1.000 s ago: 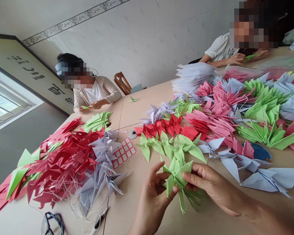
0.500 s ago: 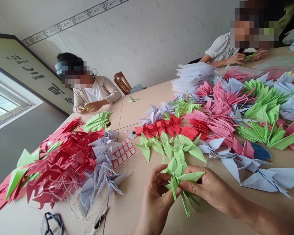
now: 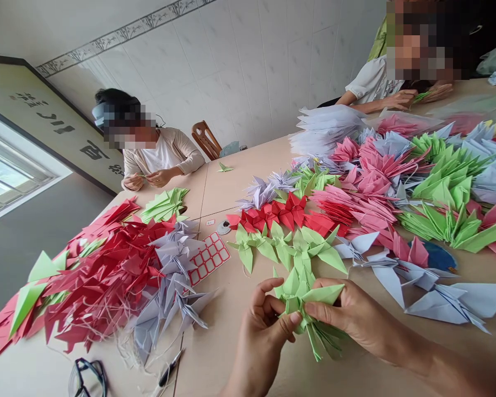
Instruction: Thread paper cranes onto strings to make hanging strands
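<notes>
Above the table's near edge, both hands are closed on green folded-paper cranes (image 3: 295, 289) bunched closely together. My left hand (image 3: 262, 331) pinches their left side between thumb and curled fingers. On the right, my right hand (image 3: 351, 317) grips a wing, its thumb pressed near the middle of the fold. Narrow green points (image 3: 320, 337) stick out below the thumbs. Just beyond my fingers lies a row of green cranes (image 3: 281, 242), which seems to run on into the held bunch. Behind it is a row of red cranes (image 3: 273, 214).
Pale lilac cranes (image 3: 430, 284) lie beside my right forearm. A large heap of red cranes (image 3: 107, 270) with loose strings covers the left. Glasses (image 3: 89, 377), a pen (image 3: 171, 368) and a red-framed label sheet (image 3: 210, 258) lie on the table (image 3: 215, 353). Two people sit across, handling paper.
My left thumb has shifted up slightly, and the green point that stood beside it no longer shows. The held cranes have turned a little, with more of the lower points visible.
</notes>
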### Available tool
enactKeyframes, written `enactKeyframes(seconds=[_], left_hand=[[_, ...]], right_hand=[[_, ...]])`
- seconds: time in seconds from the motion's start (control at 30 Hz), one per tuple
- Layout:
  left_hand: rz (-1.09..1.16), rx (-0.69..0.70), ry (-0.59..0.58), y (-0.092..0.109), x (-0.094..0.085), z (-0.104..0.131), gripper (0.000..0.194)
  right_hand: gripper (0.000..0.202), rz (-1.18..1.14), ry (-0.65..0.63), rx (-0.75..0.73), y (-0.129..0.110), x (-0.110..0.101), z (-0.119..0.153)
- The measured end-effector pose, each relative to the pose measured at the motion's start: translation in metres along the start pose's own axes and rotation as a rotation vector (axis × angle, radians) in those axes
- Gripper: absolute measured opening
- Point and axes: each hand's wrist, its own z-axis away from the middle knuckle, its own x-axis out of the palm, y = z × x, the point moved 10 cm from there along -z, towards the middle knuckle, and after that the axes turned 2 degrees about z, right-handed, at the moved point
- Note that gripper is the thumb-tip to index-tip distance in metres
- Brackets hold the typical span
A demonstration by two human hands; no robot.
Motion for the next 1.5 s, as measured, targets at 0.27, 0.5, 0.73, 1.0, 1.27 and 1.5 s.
enactKeyframes(seconds=[0.27, 0.5, 0.73, 1.0, 1.27, 1.5], left_hand=[[0.030, 0.015, 0.016, 0.000, -0.003, -0.001, 0.051], [0.056, -0.022, 0.005, -0.002, 0.000, 0.000, 0.051], [0.023, -0.012, -0.003, 0.000, 0.003, 0.001, 0.048], [0.005, 0.028, -0.012, 0.001, 0.002, 0.000, 0.046], [0.009, 0.057, 0.011, 0.003, 0.000, 0.000, 0.044], [-0.051, 0.083, 0.044, 0.010, -0.011, -0.003, 0.034]], right_hand=[[0.029, 0.118, -0.018, -0.058, -0.013, 0.002, 0.000], [0.027, 0.140, 0.008, -0.050, -0.011, 0.000, -0.001], [0.018, 0.147, -0.029, -0.076, -0.011, 0.003, -0.001], [0.026, 0.173, -0.003, -0.071, -0.009, 0.002, -0.002], [0.030, 0.232, -0.016, -0.102, -0.011, 0.002, -0.002], [0.034, 0.281, 0.009, -0.087, -0.010, -0.009, -0.004]])
